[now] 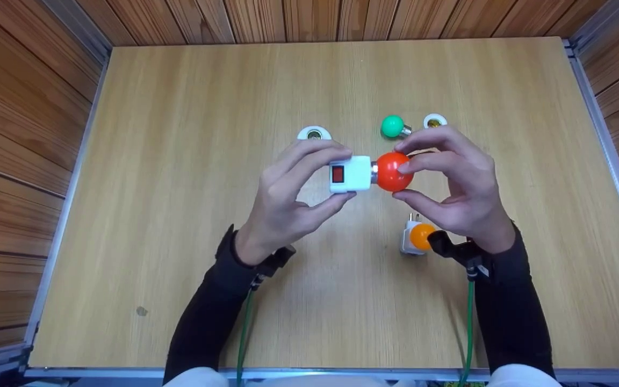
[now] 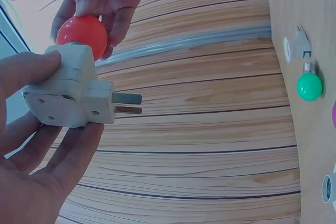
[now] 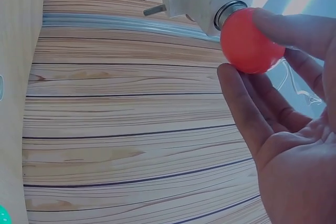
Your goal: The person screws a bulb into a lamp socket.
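Observation:
Above the table, my left hand [image 1: 288, 196] grips a white plug-in lamp socket [image 1: 358, 180] between thumb and fingers. A red rocker switch [image 1: 337, 173] is on its face, and two metal prongs [image 2: 127, 98] stick out of its plug part. My right hand [image 1: 465, 188] holds a red light bulb [image 1: 393, 180] by its globe, thumb on one side and fingers on the other. The bulb's metal base [image 3: 229, 14] sits at the socket's mouth, with a short stretch of metal showing. The base's inner end is hidden in the socket.
Beyond the hands lie a green bulb [image 1: 393, 126] and two round white sockets, one on the left [image 1: 314, 134] and one on the right [image 1: 434, 121]. Near my right wrist, an orange bulb [image 1: 422, 236] sits on a white plug-in socket [image 1: 409, 248]. Wood-panelled walls [image 1: 309, 21] border the table.

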`<state>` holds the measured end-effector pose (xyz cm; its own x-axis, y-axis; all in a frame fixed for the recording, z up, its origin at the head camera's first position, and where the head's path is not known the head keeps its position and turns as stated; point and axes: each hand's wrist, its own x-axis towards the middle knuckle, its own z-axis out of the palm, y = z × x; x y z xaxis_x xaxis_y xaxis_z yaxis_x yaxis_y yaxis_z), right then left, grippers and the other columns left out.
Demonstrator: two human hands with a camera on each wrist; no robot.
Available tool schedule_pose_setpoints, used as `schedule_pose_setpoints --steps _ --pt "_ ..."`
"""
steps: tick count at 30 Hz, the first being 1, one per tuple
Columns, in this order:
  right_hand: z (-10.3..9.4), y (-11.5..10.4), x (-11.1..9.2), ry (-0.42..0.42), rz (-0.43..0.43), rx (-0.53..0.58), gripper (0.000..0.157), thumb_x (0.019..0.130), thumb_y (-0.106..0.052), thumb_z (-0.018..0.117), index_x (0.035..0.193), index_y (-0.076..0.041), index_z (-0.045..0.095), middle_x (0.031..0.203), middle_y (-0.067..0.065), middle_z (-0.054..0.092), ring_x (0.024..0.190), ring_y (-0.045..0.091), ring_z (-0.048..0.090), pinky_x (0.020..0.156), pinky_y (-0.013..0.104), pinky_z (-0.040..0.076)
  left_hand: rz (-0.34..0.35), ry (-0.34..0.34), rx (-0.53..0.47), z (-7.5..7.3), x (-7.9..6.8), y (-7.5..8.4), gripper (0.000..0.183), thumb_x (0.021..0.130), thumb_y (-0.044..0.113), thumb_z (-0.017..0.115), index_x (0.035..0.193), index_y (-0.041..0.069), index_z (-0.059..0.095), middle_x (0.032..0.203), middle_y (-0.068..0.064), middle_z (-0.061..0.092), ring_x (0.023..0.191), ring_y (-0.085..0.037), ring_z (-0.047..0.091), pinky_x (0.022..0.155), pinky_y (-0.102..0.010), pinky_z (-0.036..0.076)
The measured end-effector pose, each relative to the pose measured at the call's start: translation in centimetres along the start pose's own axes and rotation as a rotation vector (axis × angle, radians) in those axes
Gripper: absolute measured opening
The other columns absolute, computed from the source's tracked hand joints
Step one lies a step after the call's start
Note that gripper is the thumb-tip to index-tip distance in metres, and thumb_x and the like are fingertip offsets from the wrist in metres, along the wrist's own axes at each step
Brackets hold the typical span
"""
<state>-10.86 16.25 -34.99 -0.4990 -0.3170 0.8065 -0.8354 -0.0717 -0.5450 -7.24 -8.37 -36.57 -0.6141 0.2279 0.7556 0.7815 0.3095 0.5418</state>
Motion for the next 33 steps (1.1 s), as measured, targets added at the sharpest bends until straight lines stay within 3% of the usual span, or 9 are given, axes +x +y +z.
schedule_pose_setpoints --steps 15,24,33 --pt "-0.44 0.37 -0.66 -0.018 0.097 -0.020 0.053 0.091 -0.031 0.085 0.101 0.017 0.066 0.113 0.016 0.072 0.108 0.011 0.072 0.096 0.017 0.061 0.025 0.028 0.028 0.16 -0.04 -0.04 0.039 0.089 0.011 0.085 0.123 -0.003 0.073 0.120 -0.018 0.074 0.113 -0.028 0.070 0.102 -0.035 0.061" --pt "-0.86 0.37 -1.01 -0.031 0.162 -0.119 0.060 0.092 -0.044 0.082 0.107 0.013 0.069 0.104 0.023 0.073 0.099 0.004 0.072 0.091 0.014 0.060 0.035 0.040 0.028 0.29 -0.02 -0.07 0.037 0.089 0.010 0.086 0.121 -0.002 0.073 0.119 -0.017 0.075 0.112 -0.027 0.069 0.101 -0.035 0.060" --pt "-0.91 0.37 -1.02 -0.021 0.201 -0.126 0.060 0.095 -0.045 0.079 0.110 0.012 0.069 0.100 0.017 0.079 0.093 -0.001 0.075 0.087 0.014 0.061 0.036 0.034 0.021 0.44 -0.02 -0.04 0.035 0.089 0.011 0.085 0.120 -0.002 0.074 0.118 -0.017 0.074 0.112 -0.028 0.068 0.097 -0.033 0.060"
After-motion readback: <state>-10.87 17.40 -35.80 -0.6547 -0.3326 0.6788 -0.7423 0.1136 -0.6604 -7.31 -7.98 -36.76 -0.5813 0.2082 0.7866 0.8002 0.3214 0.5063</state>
